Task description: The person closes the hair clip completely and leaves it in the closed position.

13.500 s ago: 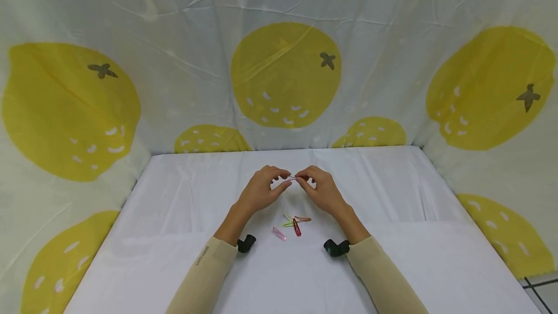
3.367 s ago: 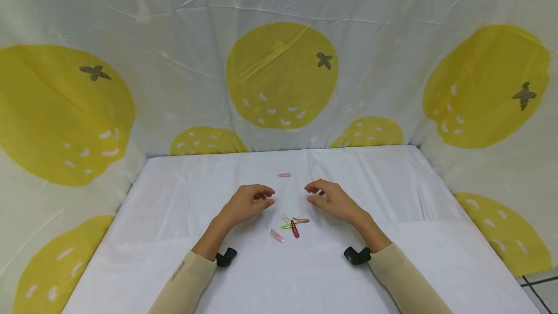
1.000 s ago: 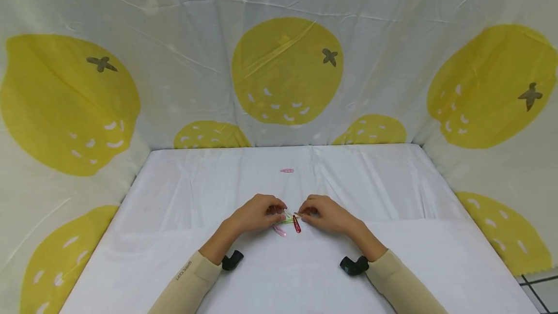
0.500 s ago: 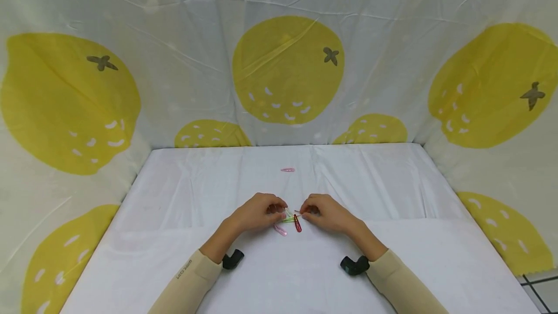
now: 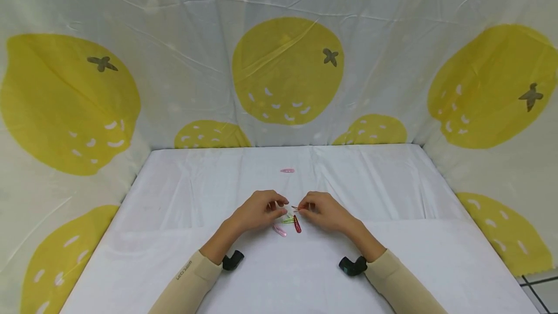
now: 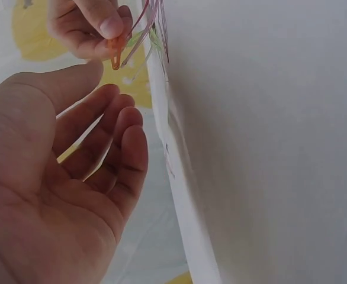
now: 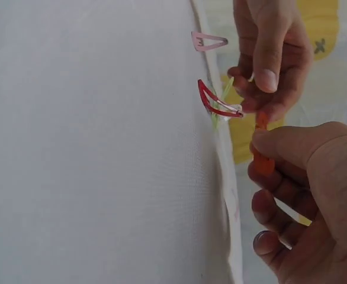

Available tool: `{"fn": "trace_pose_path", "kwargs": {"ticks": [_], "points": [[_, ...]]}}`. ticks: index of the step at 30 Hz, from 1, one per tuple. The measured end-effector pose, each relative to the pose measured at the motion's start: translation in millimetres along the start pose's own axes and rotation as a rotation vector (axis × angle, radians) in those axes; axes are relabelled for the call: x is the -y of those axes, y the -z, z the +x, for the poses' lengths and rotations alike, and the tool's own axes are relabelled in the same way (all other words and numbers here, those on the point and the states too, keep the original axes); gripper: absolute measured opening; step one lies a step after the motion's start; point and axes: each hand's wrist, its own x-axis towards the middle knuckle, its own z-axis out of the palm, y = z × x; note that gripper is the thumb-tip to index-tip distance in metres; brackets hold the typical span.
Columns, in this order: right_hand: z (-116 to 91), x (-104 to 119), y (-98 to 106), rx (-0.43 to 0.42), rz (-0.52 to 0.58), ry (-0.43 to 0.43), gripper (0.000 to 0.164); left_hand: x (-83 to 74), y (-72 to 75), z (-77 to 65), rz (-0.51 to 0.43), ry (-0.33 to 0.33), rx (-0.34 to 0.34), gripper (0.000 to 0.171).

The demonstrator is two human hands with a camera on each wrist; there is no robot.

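Low ctr of head view, we pinch orange clip in R hand; L hand grip's relaxed, nearby.

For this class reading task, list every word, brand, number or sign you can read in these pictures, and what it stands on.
Left sleeve: a short line of dark lettering near the cuff, too small and blurred to read.
Orange hair clip, red hair clip: no lettering visible.
Fruit-print cloth: no lettering visible.
Nothing can be quoted.
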Motion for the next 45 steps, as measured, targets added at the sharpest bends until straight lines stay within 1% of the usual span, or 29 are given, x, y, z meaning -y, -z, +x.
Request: {"fn": "trace_pose_path", "kwargs": {"ticks": [5,9,14,19,24,30,36,41,45], "points": [[3,5,-1,-0.017,0.0,-0.012,0.004,-2.4,-1.2,2.8,-0.015,-0.019,-0.031,0.025],[5,9,0,-0.049,-0.008,0.005,0.004,-2.9,-1.9,3.8,-0.018,-0.032,-0.048,0.025],[7,11,4,-0.079,-0.007,0.02,0.004,-4.6,-1.0,6.5,-0.022,-0.033,-0.081,0.025],[10,13,6,-0.089,0.019,0.031,0.004,-6.5,1.5,9.8,-0.031,-0.033,-0.107,0.028],[15,15,8,-0.108,0.039,0.043,0.004,-6.7,5.0,13.2,-0.031,-0.044,-0.13,0.024],[21,17,12,-0.147,0.022,0.034,0.005,-6.5,11.3,19.0,-0.031,-0.045,-0.166,0.019],[28,19,13,-0.168,0.04,0.006,0.01,-4.6,14.3,24.8,-0.036,-0.017,-0.196,0.016],[33,20,13,-0.212,0.063,0.009,0.014,-3.9,14.5,27.2,-0.097,0.02,-0.243,0.013],[35,19,13,-0.258,0.046,0.031,0.015,-5.0,15.6,27.9,-0.131,0.06,-0.267,0.013]]}}
